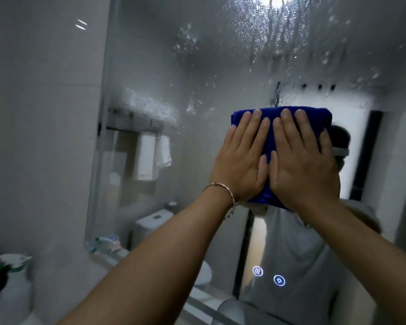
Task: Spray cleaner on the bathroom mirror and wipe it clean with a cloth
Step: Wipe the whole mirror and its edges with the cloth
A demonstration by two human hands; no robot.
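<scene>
A folded blue cloth (pixel 271 118) lies flat against the bathroom mirror (pixel 197 78). My left hand (pixel 242 156) and my right hand (pixel 302 158) press on it side by side, fingers straight and pointing up. A thin bracelet circles my left wrist. Spray droplets and runs cover the upper part of the mirror, above the cloth. Below the droplet line, around the cloth, the glass looks wiped.
Two lit touch icons (pixel 268 275) glow low on the mirror. A white and green bottle (pixel 14 285) stands at the bottom left. The tiled wall (pixel 40 113) borders the mirror's left edge. Reflected in the glass are a toilet, towels and a person.
</scene>
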